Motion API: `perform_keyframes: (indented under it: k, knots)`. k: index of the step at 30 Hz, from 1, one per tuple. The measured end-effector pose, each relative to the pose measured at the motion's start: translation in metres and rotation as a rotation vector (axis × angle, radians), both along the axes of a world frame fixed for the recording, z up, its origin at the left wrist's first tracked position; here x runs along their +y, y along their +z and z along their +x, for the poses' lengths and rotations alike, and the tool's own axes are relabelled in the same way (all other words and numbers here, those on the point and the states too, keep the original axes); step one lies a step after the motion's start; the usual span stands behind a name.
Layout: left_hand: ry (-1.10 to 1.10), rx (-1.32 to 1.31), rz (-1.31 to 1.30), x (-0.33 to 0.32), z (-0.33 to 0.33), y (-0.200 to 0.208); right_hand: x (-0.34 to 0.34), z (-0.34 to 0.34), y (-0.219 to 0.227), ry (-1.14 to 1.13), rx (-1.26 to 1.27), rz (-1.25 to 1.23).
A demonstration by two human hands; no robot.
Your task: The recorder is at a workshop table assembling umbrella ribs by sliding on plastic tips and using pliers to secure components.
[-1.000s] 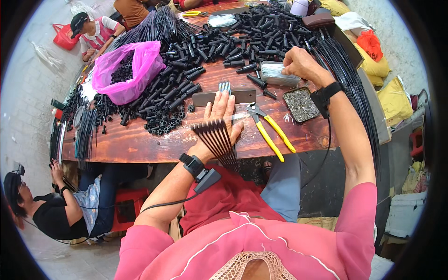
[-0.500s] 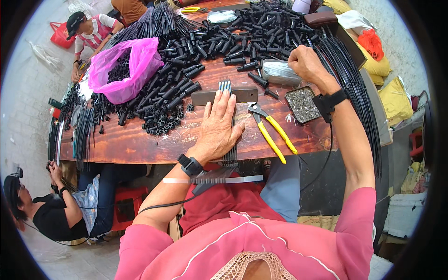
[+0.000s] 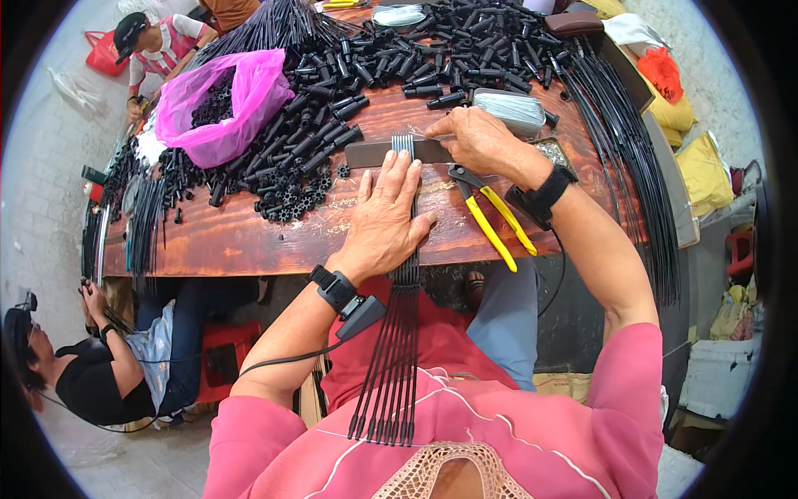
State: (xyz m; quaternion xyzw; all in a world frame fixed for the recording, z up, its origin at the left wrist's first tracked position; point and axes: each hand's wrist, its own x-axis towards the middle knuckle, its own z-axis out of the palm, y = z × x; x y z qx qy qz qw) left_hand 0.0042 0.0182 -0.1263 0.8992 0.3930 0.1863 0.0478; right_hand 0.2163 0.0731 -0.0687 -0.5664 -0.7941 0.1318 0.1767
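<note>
Under the flat, outspread left hand (image 3: pixel 378 220), black rods (image 3: pixel 405 274) are pressed at the metal bar (image 3: pixel 366 155), toward which the right hand (image 3: pixel 490 151), fingers drawn narrow, hold impossible to tell, has been brought from the tub (image 3: pixel 509 112), engaging both hands there.

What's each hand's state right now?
Left hand: open, flat over the thin black rods.
Right hand: closed in a pinch; anything held is too small to identify.
</note>
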Motion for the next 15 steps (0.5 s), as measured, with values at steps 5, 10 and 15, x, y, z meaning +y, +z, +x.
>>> perform_keyframes:
  k: [5,10,15]
  knots:
    - [0.005,-0.002,-0.001,-0.0009,0.0001,-0.0003,0.0039,0.0027,-0.0071,0.090,0.007,0.015]
    - [0.003,-0.008,0.002,-0.0008,-0.0007,-0.0020,0.0040,0.0040,-0.0074,0.117,-0.063,-0.025]
    - [0.007,-0.007,0.005,-0.0004,0.0002,-0.0014,0.0042,0.0017,-0.0065,0.116,-0.070,-0.077]
